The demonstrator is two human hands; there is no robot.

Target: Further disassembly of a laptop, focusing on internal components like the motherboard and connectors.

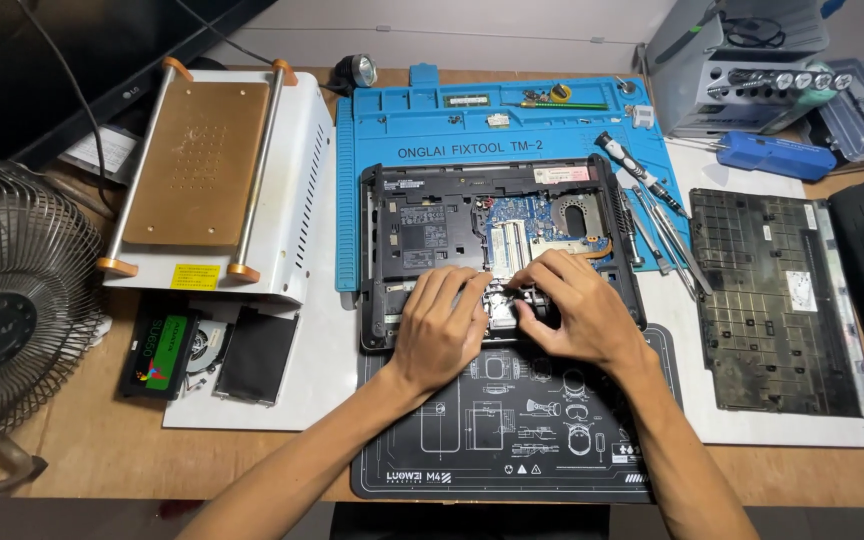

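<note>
An opened black laptop base (422, 225) lies bottom-up on a blue work mat (347, 180), its blue circuit board (527, 225) exposed. My left hand (439, 330) rests palm-down on the near edge of the laptop, fingers spread over a silvery part. My right hand (572, 305) sits beside it, fingertips pinching a small dark component at the same spot. What lies under the fingers is hidden.
A white heating plate machine (217, 180) stands left. A black drive (157, 355), small fan and bracket lie before it. Screwdrivers (652, 215) and the removed bottom cover (777, 300) lie right. A black mat (512, 430) is near me; a metal fan (7, 300) far left.
</note>
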